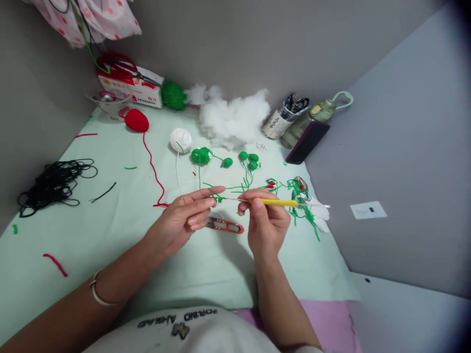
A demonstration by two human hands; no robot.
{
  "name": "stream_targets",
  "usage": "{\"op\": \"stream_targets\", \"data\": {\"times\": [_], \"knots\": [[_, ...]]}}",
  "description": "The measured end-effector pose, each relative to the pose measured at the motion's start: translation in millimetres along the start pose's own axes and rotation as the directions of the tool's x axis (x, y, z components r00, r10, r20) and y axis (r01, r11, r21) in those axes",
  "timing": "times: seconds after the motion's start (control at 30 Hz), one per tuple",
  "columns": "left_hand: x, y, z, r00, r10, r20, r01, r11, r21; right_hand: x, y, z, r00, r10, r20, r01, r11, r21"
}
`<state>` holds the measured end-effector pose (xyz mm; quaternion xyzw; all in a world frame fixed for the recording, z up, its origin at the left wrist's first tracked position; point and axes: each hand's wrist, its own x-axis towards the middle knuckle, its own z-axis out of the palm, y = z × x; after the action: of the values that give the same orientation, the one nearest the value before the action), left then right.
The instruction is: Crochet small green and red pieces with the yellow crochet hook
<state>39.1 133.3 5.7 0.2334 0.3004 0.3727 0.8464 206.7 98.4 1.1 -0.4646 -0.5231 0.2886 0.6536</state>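
My left hand [186, 215] pinches a small bit of green crochet yarn [220, 198] between thumb and forefinger, above the pale green cloth [110, 235]. My right hand [265, 223] is closed round a yellow-handled crochet hook [275, 202], whose metal tip reaches left into that green stitch. A green strand runs from the work back toward several small green crocheted pieces [200, 155]. Red thread snips [225, 225] lie on the cloth just below and between the two hands.
A red yarn ball [136, 120], white yarn ball [180, 139], green yarn ball [173, 94] and white stuffing [233, 120] lie at the back. A tangle of green scraps [301, 196] is at right, black cord [53, 184] at left. A tin of tools [281, 120], bottle [320, 113] and phone [307, 142] stand at back right.
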Motion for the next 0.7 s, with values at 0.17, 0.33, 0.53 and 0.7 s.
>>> {"op": "stream_targets", "data": {"times": [0.17,0.33,0.53,0.7], "knots": [[-1.2,-2.3,3.3,0.997,0.082,-0.014,-0.08,0.99,0.115,0.7,-1.9,5.2,0.989,0.113,0.099,-0.117,0.992,0.043],[-3.2,-2.5,6.5,0.993,0.106,-0.042,-0.094,0.97,0.225,-1.3,-0.8,6.2,0.981,0.165,0.099,-0.172,0.982,0.076],[-5.3,-3.0,7.2,0.949,0.289,-0.129,-0.213,0.884,0.417,0.9,1.9,4.8,0.943,0.298,0.149,-0.327,0.912,0.247],[-6.1,-6.0,9.2,0.91,0.393,-0.133,-0.285,0.824,0.489,-0.5,1.2,6.1,0.936,0.317,0.156,-0.346,0.91,0.23]]}}
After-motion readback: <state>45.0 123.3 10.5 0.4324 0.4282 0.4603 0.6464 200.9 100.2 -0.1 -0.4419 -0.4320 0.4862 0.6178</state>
